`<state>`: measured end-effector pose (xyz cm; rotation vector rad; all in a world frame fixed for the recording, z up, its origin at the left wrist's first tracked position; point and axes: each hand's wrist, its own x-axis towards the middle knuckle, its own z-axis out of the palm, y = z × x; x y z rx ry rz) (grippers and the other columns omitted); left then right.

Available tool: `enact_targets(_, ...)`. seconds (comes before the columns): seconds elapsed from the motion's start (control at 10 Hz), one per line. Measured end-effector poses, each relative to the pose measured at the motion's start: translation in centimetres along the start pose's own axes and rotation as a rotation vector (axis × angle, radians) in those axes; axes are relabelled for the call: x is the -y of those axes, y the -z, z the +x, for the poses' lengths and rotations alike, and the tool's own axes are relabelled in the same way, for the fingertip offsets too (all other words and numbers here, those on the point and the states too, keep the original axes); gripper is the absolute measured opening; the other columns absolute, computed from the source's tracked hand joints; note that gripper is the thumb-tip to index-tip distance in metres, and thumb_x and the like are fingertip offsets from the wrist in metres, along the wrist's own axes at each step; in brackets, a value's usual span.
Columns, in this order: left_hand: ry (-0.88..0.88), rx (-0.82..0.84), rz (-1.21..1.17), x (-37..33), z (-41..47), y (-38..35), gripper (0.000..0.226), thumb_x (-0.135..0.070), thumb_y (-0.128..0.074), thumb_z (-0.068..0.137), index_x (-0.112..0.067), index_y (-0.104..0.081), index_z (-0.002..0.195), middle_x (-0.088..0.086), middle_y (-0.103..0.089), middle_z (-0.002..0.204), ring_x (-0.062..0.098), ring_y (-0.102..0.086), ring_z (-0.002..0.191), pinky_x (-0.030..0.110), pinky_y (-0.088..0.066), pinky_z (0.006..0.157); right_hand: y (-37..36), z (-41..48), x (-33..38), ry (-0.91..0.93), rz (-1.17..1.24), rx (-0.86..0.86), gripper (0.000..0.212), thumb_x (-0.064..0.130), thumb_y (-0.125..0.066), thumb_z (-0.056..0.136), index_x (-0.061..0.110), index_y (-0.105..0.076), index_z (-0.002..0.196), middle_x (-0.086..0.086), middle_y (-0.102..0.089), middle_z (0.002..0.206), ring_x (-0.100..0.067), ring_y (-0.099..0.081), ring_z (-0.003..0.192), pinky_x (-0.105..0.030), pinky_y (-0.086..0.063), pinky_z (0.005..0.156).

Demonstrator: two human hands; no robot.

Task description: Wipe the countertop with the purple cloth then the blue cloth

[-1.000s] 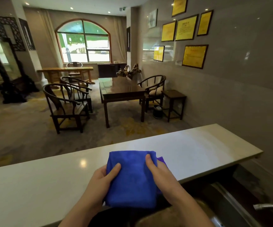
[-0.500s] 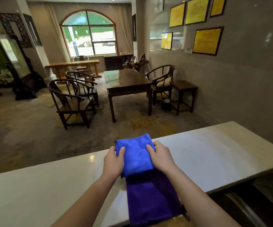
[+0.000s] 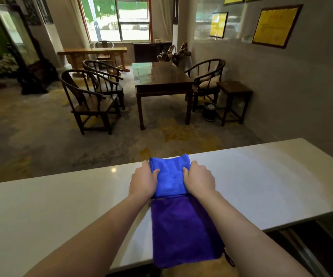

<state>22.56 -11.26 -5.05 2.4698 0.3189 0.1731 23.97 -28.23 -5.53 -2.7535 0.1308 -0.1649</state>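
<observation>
Head camera looks down at a long, pale worktop (image 3: 61, 206) with two cloths on it. A blue cloth (image 3: 169, 174) lies folded near the far edge of the worktop. The left hand (image 3: 142, 181) rests on its left side, with the thumb pressing on top of the cloth. The right hand (image 3: 199, 179) rests on its right side, thumb on top too. Both hands are flat and spread, pressing down on the blue cloth, with the cloth between them. It is hard to tell if the fingers curl under the edges. A purple cloth (image 3: 183, 230) lies flat just behind the blue one, closer to the person. The two cloths touch where they meet. The near end of the purple cloth hangs a little over the near edge of the worktop. Both bare arms reach forward, one along each side of the purple cloth. Past the worktop is a room with a dark wooden table (image 3: 161, 78) and dark chairs (image 3: 89, 100) on the floor.
</observation>
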Motion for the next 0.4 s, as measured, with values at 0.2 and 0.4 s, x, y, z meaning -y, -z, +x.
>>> enact_targets(0.2,-0.034,0.024,0.006,-0.1,-0.9,0.4,0.036,-0.037,-0.055,0.093,-0.010,-0.051,0.117,0.015,-0.066,0.113,0.034,-0.062,0.101,0.043,-0.051,0.086,0.2,-0.7,0.1,0.020,-0.010,-0.004,0.033,0.038,-0.042,0.100,0.008,-0.054,0.110,-0.015,-0.064,0.110,-0.035,-0.062,0.097,-0.040,-0.048,0.074)
enact_targets(0.4,-0.069,0.028,-0.020,1.3,-2.3,2.5,0.055,-0.044,-0.053,0.093,-0.013,-0.044,0.136,0.009,-0.058,0.128,0.025,-0.058,0.112,0.035,-0.045,0.093,1.6,-2.2,0.3,0.017,0.006,-0.047,0.039,0.040,-0.045,0.098,0.008,-0.050,0.120,-0.014,-0.056,0.121,-0.031,-0.054,0.110,-0.042,-0.048,0.090)
